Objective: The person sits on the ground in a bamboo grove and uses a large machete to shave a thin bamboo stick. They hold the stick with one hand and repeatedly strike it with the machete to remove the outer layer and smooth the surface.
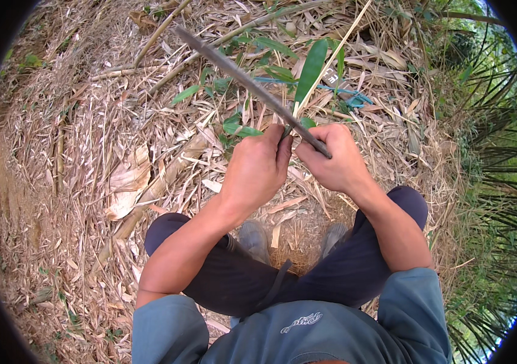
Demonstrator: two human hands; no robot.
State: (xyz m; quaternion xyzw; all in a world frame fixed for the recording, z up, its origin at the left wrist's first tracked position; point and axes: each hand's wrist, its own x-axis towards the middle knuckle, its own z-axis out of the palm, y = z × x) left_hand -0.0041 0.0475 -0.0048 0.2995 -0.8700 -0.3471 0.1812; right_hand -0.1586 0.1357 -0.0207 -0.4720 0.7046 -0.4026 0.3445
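Note:
A long, narrow, grey-brown blade-like bar (234, 70) slants from the upper left down to my right hand (337, 159). The fingers of that hand are closed round its near end, and the tip of that end shows above the hand. My left hand (257, 167) is closed just left of it, thumb and fingers pinched on a thin pale strip (338, 51) that runs up and to the right. The bar crosses over the strip close to both hands. Where the strip passes between my fingers, it is mostly hidden. A broad green leaf (311, 71) stands beside the strip.
Dry bamboo leaves and husks (76, 158) cover the ground. Thin poles (210, 47) lie at the upper left and middle. A blue cord (355, 99) lies beyond my hands. My shoes (254, 241) and bent knees are below, with green plants (501, 151) at the right.

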